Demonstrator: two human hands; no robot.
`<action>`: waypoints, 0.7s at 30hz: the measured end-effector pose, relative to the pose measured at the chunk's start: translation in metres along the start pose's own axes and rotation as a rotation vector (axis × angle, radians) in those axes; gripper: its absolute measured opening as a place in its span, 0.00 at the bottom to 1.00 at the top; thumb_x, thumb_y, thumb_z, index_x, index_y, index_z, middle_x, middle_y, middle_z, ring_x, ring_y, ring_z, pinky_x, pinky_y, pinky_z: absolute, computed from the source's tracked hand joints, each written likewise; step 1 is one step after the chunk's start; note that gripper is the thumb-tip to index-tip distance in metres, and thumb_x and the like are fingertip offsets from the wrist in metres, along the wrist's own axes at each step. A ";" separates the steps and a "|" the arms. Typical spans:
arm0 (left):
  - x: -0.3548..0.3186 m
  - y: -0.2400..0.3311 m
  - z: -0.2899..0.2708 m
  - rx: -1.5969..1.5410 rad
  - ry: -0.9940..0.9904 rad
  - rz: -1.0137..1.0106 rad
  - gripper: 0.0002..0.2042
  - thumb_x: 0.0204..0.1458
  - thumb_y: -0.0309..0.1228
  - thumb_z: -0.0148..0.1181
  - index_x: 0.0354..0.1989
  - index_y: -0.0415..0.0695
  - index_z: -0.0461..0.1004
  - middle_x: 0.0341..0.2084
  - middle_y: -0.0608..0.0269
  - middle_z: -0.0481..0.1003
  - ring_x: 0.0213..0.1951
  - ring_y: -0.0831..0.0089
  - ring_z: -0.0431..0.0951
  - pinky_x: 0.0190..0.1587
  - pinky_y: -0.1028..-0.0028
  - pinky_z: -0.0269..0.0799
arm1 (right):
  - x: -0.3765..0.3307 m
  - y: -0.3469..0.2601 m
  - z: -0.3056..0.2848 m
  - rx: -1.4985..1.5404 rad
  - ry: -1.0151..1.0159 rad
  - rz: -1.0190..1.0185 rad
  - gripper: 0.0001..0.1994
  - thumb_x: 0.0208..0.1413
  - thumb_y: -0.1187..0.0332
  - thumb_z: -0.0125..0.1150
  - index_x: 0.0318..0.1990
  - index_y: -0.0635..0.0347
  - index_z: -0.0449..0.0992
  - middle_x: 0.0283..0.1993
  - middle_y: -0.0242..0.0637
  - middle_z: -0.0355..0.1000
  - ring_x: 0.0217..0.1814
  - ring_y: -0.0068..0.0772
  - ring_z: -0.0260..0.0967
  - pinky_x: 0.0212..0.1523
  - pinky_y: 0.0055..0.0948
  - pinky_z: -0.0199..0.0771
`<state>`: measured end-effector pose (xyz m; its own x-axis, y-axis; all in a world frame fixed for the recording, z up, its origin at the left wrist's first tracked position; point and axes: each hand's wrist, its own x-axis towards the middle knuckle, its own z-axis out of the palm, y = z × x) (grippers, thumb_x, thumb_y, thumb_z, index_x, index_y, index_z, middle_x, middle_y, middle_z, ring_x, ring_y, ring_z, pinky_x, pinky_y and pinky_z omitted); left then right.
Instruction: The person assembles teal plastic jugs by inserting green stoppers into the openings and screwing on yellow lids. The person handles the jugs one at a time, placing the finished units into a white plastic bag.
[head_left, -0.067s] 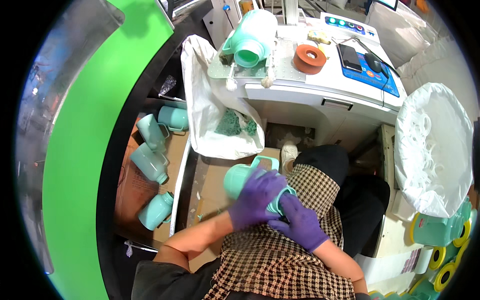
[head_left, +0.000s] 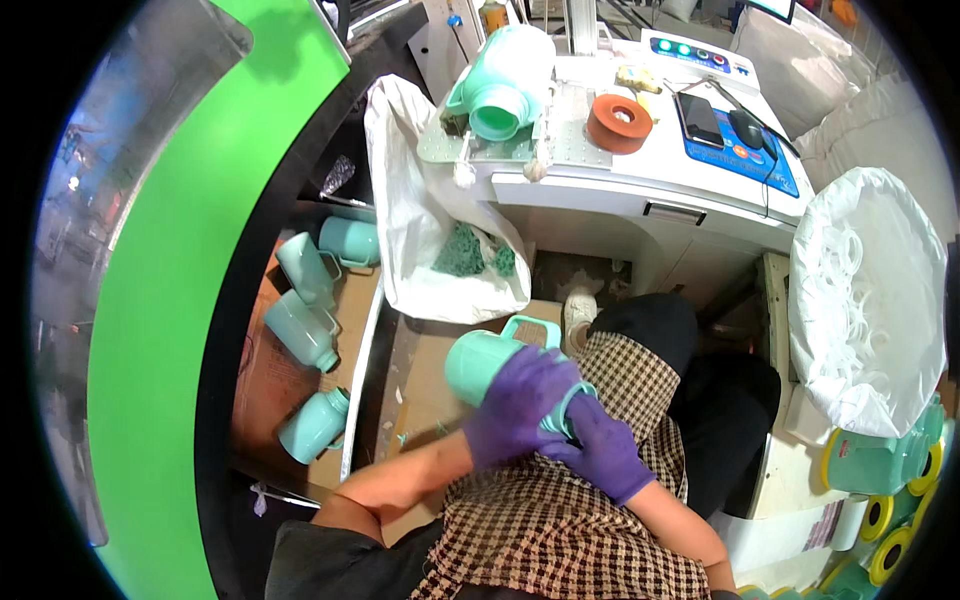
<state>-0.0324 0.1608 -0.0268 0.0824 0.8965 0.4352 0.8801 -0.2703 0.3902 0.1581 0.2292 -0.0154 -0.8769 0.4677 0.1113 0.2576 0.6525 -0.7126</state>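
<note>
Low in the middle of the frame, over a checked lap, both purple-gloved hands grip a mint jug (head_left: 487,362). It lies on its side, its handle pointing toward the top of the frame. The left hand (head_left: 518,405) wraps over the jug's body from above, fingers closed around it. The right hand (head_left: 607,452) closes around the jug's end nearest the lap.

At left, four more mint jugs (head_left: 305,330) lie in a cardboard box (head_left: 262,385), just beside a wide green band (head_left: 165,300). Above the hands hangs a white sack (head_left: 415,240) with green scraps (head_left: 470,252) inside. At upper centre, a white machine (head_left: 640,175) carries another jug (head_left: 505,75) on its side and an orange tape roll (head_left: 619,122). At right stands a white bag (head_left: 865,300) of pale rings.
</note>
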 end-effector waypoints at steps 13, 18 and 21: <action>0.022 0.070 -0.023 0.149 0.077 0.093 0.22 0.52 0.38 0.60 0.55 0.43 0.77 0.54 0.62 0.75 0.56 0.63 0.72 0.64 0.54 0.64 | -0.031 -0.017 -0.038 0.226 -0.070 0.054 0.38 0.46 0.58 0.74 0.63 0.61 0.63 0.53 0.55 0.69 0.43 0.55 0.75 0.43 0.44 0.79; 0.038 0.073 -0.026 0.100 0.102 0.131 0.23 0.49 0.42 0.66 0.52 0.44 0.79 0.50 0.61 0.79 0.52 0.59 0.76 0.61 0.53 0.65 | -0.055 -0.011 -0.030 -0.069 0.182 0.018 0.30 0.49 0.50 0.74 0.53 0.57 0.70 0.41 0.43 0.72 0.30 0.40 0.75 0.27 0.34 0.75; 0.049 0.072 -0.036 0.001 0.008 0.157 0.22 0.48 0.42 0.69 0.50 0.45 0.79 0.46 0.60 0.80 0.47 0.57 0.79 0.58 0.52 0.68 | -0.058 -0.006 -0.030 -0.157 0.189 -0.061 0.26 0.50 0.47 0.71 0.47 0.55 0.72 0.36 0.38 0.72 0.26 0.36 0.73 0.23 0.32 0.71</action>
<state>0.0184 0.1724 0.0513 0.2152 0.8404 0.4974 0.8574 -0.4064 0.3158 0.2194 0.2159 0.0033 -0.8050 0.5180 0.2893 0.2789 0.7608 -0.5861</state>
